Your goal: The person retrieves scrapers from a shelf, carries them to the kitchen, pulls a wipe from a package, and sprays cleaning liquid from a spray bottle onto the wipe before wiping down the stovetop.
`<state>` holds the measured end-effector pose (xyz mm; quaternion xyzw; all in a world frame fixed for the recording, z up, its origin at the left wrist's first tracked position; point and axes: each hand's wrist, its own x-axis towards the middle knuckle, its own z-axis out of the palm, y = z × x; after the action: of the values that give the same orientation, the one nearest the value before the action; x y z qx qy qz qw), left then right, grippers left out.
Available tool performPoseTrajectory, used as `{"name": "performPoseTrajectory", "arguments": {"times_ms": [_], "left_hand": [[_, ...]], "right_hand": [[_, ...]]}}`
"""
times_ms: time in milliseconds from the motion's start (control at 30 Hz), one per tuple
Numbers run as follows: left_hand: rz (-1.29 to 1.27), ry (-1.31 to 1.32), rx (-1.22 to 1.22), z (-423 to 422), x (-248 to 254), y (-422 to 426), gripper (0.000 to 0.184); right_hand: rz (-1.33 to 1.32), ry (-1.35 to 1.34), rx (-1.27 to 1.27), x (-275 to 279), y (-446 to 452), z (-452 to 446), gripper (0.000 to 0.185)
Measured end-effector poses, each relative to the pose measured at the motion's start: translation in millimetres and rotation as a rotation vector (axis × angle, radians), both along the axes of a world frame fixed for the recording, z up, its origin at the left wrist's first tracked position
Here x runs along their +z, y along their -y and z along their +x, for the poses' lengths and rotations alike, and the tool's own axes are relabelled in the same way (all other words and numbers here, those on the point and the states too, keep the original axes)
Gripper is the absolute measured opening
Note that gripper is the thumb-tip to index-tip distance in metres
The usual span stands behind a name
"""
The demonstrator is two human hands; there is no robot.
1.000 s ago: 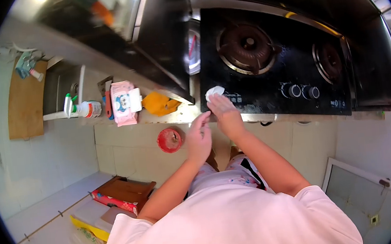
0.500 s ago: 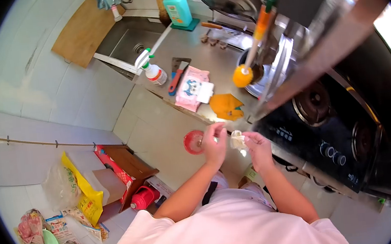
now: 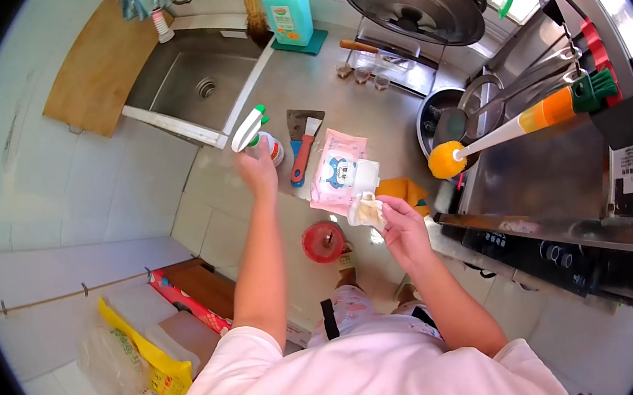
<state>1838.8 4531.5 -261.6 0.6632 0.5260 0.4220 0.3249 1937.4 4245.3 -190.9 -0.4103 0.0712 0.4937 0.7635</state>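
Observation:
At the counter's front edge, my left hand [image 3: 258, 174] is closed around the neck of a white spray bottle [image 3: 249, 130] with a green-tipped trigger head. The bottle stands upright, and my hand hides part of it. Pinched in the fingers of my right hand [image 3: 407, 236] is a crumpled white wipe [image 3: 368, 210] with yellowish-brown stains. Just beyond it lies a pink pack of wet wipes [image 3: 338, 168] with its white lid raised. A scraper [image 3: 303, 159] with a red and blue handle rests between bottle and pack. The orange cloth [image 3: 406, 190] is partly behind my right hand.
A steel sink [image 3: 200, 82] is at the back left, with a teal pump bottle [image 3: 290, 17] beside it. An orange brush [image 3: 510, 131] and a metal rack [image 3: 553, 172] jut in at right above the stove [image 3: 525, 241]. A red bin [image 3: 323, 243] stands on the floor.
My left hand has moved from beside my right hand to the spray bottle and taken hold of it. My right hand still holds the wipe, now closer to the pack. The view has shifted.

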Motion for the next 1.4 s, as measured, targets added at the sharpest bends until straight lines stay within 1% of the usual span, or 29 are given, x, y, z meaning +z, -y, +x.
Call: {"name": "performPoseTrajectory", "arguments": {"times_ms": [67,100,133,200,233,300,333,400,467,500,533,600,633,667,733,800,867,900,933,1000,1067,1133,1167,1200,1267,1400], "left_hand": [[-0.019,-0.11,-0.022,-5.5,-12.6,-4.0,0.054],[0.015,-0.088,-0.114,-10.7,4.3,6.3,0.049],[0.012,-0.086,-0.135,-15.0,14.8,16.4,0.049],[0.218,0.009,-0.293,-27.7,33.7,43.3,0.037],[0.21,0.013,-0.315,-29.6,52.4,62.6,0.037],[-0.012,0.374,-0.596,-31.6,91.5,105.9,0.027],[-0.024,0.382,-0.617,-33.0,100.5,125.5,0.027],[-0.262,0.303,-0.863,-36.2,110.7,164.7,0.024],[-0.303,0.167,-0.954,-33.3,108.9,209.9,0.027],[-0.483,0.137,-0.905,-28.5,109.5,239.5,0.027],[-0.441,0.109,-0.913,-24.2,100.9,265.2,0.028],[-0.539,0.219,-0.932,-13.4,91.9,317.2,0.03],[-0.54,0.062,-0.922,-12.0,88.1,339.6,0.034],[-0.539,0.053,-0.929,-6.5,86.2,358.2,0.034],[-0.658,0.173,-0.978,8.6,90.2,389.1,0.037],[-0.644,0.109,-0.988,19.2,91.2,416.1,0.039],[-0.678,-0.036,-0.971,27.6,83.5,438.0,0.041],[-0.68,0.014,-0.911,32.0,80.8,448.6,0.045],[-0.681,0.004,-0.905,35.4,79.9,453.9,0.045],[-0.665,0.115,-0.871,44.9,79.0,457.1,0.047],[-0.655,0.082,-0.841,50.9,74.9,457.0,0.045],[-0.687,-0.02,-0.81,53.5,67.4,450.7,0.042],[-0.655,-0.015,-0.768,55.0,62.3,448.6,0.036],[-0.659,-0.019,-0.771,55.9,59.0,447.9,0.036],[-0.531,-0.068,-0.704,60.6,52.2,446.4,0.028],[-0.57,-0.166,-0.623,62.3,52.1,439.2,0.034]], "right_hand": [[0.025,-0.017,-0.041,4.0,-9.1,2.5,0.022],[0.053,-0.035,-0.066,6.6,-10.0,2.9,0.021],[0.049,-0.031,-0.087,10.0,-10.9,5.1,0.021],[0.135,-0.046,-0.072,20.2,-7.4,6.1,0.02],[0.162,-0.056,-0.068,24.3,-2.2,6.6,0.021],[0.156,-0.064,-0.08,28.1,14.1,6.9,0.021],[0.158,-0.073,-0.07,30.1,26.2,7.8,0.021],[0.154,-0.084,-0.098,25.3,57.7,9.2,0.021],[0.171,-0.119,-0.082,23.0,95.5,9.6,0.021],[0.161,-0.118,-0.096,20.0,116.0,11.4,0.023],[0.164,-0.117,-0.112,19.2,136.7,13.0,0.023],[0.106,-0.14,-0.15,16.9,179.5,20.8,0.026],[0.108,-0.142,-0.161,15.8,204.1,26.1,0.026],[0.089,-0.159,-0.169,14.8,226.1,31.7,0.029],[0.092,-0.19,-0.179,11.3,266.4,41.6,0.031],[0.087,-0.205,-0.202,5.6,304.9,51.0,0.032],[0.092,-0.227,-0.205,-0.2,332.6,58.1,0.034],[0.075,-0.21,-0.223,0.4,343.8,61.1,0.034],[0.054,-0.195,-0.239,-0.3,352.4,63.3,0.035],[0.027,-0.213,-0.248,-6.1,363.3,67.9,0.035],[0.016,-0.205,-0.275,-14.3,368.8,71.7,0.033],[0.0,-0.2,-0.277,-13.9,366.4,77.2,0.033],[-0.015,-0.187,-0.285,-13.1,363.9,78.2,0.033],[-0.017,-0.191,-0.289,-12.4,360.8,77.4,0.033],[-0.019,-0.172,-0.283,-11.4,352.1,80.1,0.032],[-0.027,-0.133,-0.251,-8.7,338.1,80.6,0.031]]}}
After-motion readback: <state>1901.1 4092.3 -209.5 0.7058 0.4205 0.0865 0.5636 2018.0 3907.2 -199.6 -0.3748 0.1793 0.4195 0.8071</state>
